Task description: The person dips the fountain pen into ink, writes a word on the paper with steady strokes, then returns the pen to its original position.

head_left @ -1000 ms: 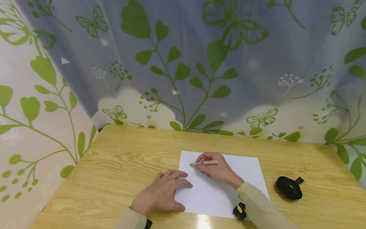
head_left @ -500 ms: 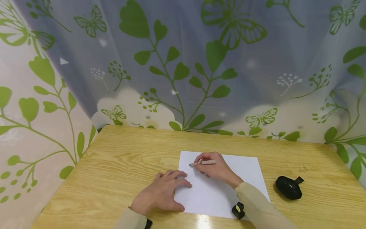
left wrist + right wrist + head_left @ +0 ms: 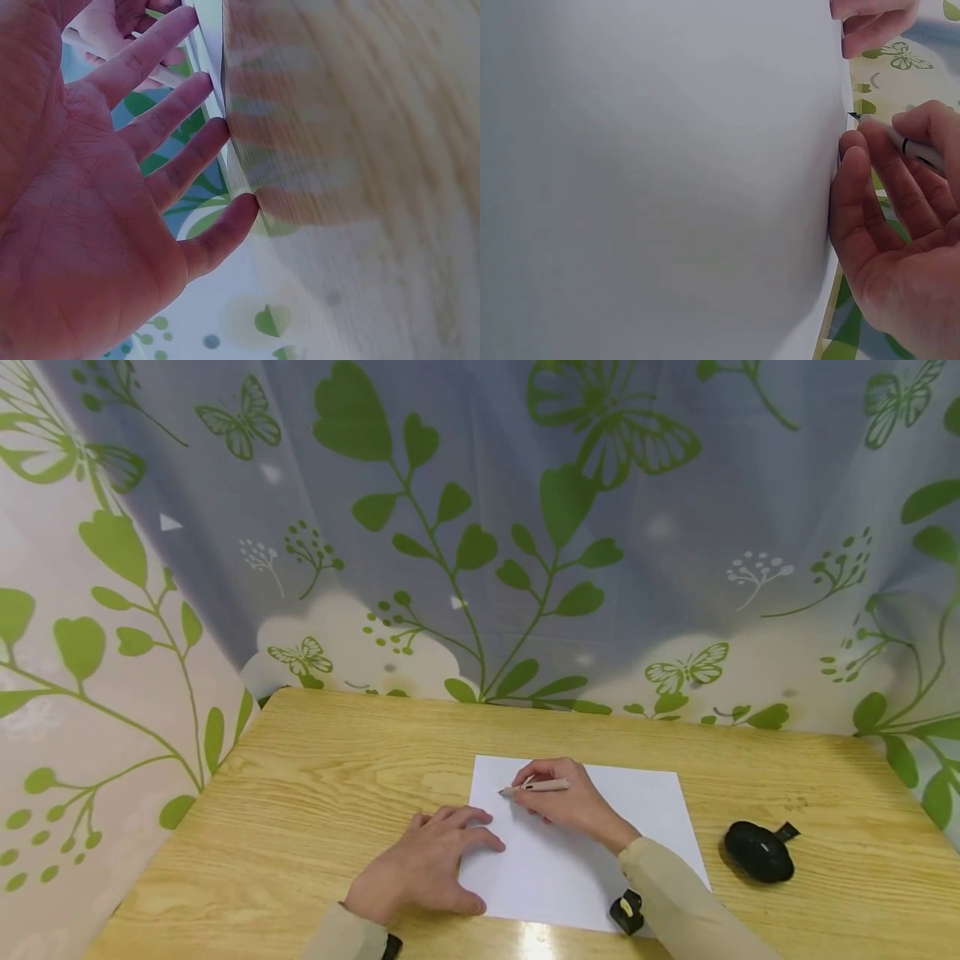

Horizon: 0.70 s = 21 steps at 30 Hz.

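Observation:
A white sheet of paper (image 3: 547,877) lies on the wooden table, with no marks that I can make out. My right hand (image 3: 566,797) pinches a light beige pen (image 3: 551,785), its dark tip at the upper left part of the sheet. In the right wrist view, the pen (image 3: 926,154) sits between thumb and fingers, and the outer fingers of the right hand (image 3: 900,240) rest on the paper. My left hand (image 3: 431,860) is spread at the sheet's left edge, fingertips touching down. The left wrist view shows the left hand (image 3: 127,202) with its fingers extended.
To the right of the paper a small black dish-like object with a short tab (image 3: 759,852) sits on the wooden table (image 3: 315,777). A curtain (image 3: 480,527) with green leaves and butterflies hangs behind the table. A black wrist device (image 3: 627,912) sits by the right sleeve.
Almost nothing differs. The right hand keeps the pen at the same part of the sheet, and the left hand stays at the left edge. The view shifts very slightly.

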Motion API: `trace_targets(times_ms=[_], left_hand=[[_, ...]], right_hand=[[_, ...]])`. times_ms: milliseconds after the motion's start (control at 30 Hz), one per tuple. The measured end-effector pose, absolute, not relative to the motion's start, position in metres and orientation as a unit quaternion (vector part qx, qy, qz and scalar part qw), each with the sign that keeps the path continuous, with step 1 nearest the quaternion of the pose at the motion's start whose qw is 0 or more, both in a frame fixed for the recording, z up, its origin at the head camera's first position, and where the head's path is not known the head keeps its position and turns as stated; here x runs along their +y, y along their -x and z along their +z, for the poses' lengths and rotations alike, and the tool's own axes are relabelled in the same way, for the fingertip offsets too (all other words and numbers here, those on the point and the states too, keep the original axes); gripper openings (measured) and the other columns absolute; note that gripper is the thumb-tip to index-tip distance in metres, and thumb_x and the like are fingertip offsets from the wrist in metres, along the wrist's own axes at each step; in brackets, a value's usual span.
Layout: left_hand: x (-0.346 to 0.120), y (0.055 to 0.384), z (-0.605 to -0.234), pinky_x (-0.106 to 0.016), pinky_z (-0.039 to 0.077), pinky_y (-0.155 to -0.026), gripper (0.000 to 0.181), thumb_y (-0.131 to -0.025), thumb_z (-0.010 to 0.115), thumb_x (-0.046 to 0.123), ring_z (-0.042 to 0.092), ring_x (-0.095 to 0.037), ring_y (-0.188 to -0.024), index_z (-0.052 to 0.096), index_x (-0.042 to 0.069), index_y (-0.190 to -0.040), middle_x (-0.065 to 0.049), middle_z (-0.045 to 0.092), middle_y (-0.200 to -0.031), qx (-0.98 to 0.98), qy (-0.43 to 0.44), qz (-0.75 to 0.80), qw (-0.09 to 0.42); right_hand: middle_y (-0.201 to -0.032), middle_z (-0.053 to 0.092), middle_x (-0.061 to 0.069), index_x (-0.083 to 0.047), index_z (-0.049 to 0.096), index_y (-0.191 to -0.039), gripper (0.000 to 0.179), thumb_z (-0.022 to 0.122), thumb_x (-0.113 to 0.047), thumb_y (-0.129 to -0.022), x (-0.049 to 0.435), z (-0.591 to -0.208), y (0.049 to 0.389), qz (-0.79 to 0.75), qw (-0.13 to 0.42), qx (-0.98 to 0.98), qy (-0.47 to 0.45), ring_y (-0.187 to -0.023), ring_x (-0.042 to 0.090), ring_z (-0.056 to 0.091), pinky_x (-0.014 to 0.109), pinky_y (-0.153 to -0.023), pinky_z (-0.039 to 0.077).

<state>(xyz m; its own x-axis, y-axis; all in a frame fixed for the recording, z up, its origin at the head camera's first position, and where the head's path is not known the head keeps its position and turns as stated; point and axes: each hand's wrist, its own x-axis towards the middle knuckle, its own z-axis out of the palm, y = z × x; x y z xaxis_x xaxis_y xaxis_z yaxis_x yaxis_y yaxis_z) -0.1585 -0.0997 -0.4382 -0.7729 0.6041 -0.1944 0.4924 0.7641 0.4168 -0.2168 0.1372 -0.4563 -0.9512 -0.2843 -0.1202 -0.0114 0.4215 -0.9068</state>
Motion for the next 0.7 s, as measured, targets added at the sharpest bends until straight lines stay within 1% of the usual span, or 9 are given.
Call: trace_targets(times_ms=[267,400,533,700], left_hand=[[-0.0998,0.1583,-0.4386,-0.069,0.035,-0.106,0.06,-0.075,0.085,0.047,0.043,-0.026,-0.142,0.065,0.036,-0.13,0.005,0.048,-0.153,0.926,-0.296,0.172,0.159],[-0.0993,0.1582,-0.4383,-0.067,0.036,-0.105,0.06,-0.075,0.085,0.047,0.043,-0.026,-0.141,0.064,0.036,-0.13,0.005,0.048,-0.153,0.927,-0.296,0.169,0.158],[-0.0993,0.1582,-0.4382,-0.067,0.036,-0.105,0.06,-0.075,0.085,0.046,0.043,-0.026,-0.141,0.064,0.036,-0.13,0.005,0.048,-0.153,0.927,-0.296,0.169,0.158],[-0.0989,0.158,-0.4378,-0.066,0.037,-0.104,0.06,-0.074,0.085,0.046,0.043,-0.026,-0.141,0.064,0.036,-0.129,0.004,0.048,-0.153,0.928,-0.297,0.165,0.155]], right_hand=[[-0.068,0.067,0.001,-0.012,0.075,-0.098,0.009,0.072,-0.018,-0.091,0.1387,-0.4535,0.2149,-0.519,0.127,0.84,0.089,-0.051,0.011,0.051,0.024,-0.05,0.043],[-0.069,0.068,0.002,-0.013,0.074,-0.097,0.009,0.072,-0.018,-0.091,0.1403,-0.4523,0.214,-0.514,0.127,0.844,0.09,-0.052,0.011,0.052,0.025,-0.051,0.045],[-0.071,0.068,0.003,-0.011,0.074,-0.099,0.011,0.072,-0.018,-0.091,0.1425,-0.4513,0.2133,-0.512,0.126,0.843,0.101,-0.053,0.011,0.053,0.026,-0.052,0.047],[-0.071,0.068,0.004,-0.008,0.073,-0.099,0.013,0.073,-0.018,-0.09,0.1453,-0.4508,0.2125,-0.509,0.123,0.845,0.107,-0.053,0.01,0.053,0.025,-0.051,0.046]])
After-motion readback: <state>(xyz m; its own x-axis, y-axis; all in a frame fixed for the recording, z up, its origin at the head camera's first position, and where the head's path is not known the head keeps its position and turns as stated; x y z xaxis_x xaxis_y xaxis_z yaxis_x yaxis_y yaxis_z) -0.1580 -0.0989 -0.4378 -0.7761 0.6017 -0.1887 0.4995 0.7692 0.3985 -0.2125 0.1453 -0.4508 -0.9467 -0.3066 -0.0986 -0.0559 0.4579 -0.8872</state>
